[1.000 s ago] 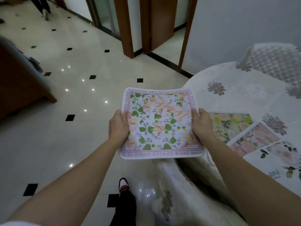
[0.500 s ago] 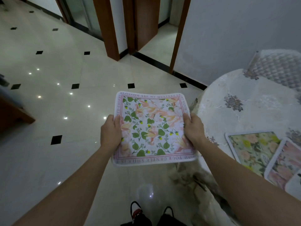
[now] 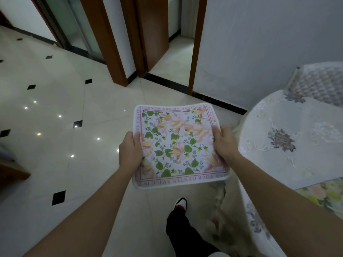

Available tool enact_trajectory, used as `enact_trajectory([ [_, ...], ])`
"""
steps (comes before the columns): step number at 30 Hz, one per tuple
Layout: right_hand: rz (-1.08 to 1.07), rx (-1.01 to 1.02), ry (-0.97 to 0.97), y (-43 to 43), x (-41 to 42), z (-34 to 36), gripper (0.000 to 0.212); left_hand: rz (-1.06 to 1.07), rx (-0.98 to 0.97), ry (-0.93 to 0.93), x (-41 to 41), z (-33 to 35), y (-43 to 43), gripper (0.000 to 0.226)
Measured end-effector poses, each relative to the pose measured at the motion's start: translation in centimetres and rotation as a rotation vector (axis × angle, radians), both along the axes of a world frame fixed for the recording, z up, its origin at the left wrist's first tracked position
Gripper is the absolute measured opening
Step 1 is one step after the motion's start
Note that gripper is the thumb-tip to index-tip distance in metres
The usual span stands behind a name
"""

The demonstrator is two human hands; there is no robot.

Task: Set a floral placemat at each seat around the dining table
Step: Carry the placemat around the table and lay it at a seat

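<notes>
**Q:** While the person is standing on the pale tiled floor [image 3: 55,164], where is the floral placemat [image 3: 178,145] sitting?

**A:** It is hanging face up in the air between the left hand [image 3: 130,153] and the right hand [image 3: 225,143]. It is out over the floor, just left of the round tabletop [image 3: 297,145] and not touching it.

**Q:** How are the hands holding it?

**A:** Each is gripping one side edge, with the thumb lying on top and the fingers hiding underneath.

**Q:** Is anything lying on the tabletop?

**A:** Another flowered mat [image 3: 323,193] is showing at the frame's right edge, lying on the lace cloth.
</notes>
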State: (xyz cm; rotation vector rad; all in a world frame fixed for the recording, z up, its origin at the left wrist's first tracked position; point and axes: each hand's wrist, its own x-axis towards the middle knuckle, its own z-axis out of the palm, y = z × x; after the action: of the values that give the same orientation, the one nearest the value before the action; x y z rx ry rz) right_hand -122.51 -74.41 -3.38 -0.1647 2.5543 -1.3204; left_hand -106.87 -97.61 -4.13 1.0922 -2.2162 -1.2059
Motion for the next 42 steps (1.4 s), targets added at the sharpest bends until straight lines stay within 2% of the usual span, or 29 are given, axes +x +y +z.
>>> enact_trajectory([
  [11, -0.151, -0.054, -0.008, -2.8, -20.5, -0.3, 0.039, -0.157, -0.027, -0.047, -23.8, 1.7, -4.8, 0.035],
  [24, -0.352, -0.077, -0.037, -2.4, -36.8, -1.0, 0.035, -0.400, -0.060, -0.057, -46.4, 1.3, -6.6, 0.035],
  [35, -0.595, -0.078, -0.014, -6.6, -55.6, 0.1, 0.033, -0.648, -0.021, -0.051, -72.2, 2.1, -11.0, 0.034],
  [42, -0.776, -0.021, -0.008, -4.7, -63.1, 1.2, 0.037, -0.817, -0.014, -0.047, -84.3, 3.2, -8.7, 0.033],
])
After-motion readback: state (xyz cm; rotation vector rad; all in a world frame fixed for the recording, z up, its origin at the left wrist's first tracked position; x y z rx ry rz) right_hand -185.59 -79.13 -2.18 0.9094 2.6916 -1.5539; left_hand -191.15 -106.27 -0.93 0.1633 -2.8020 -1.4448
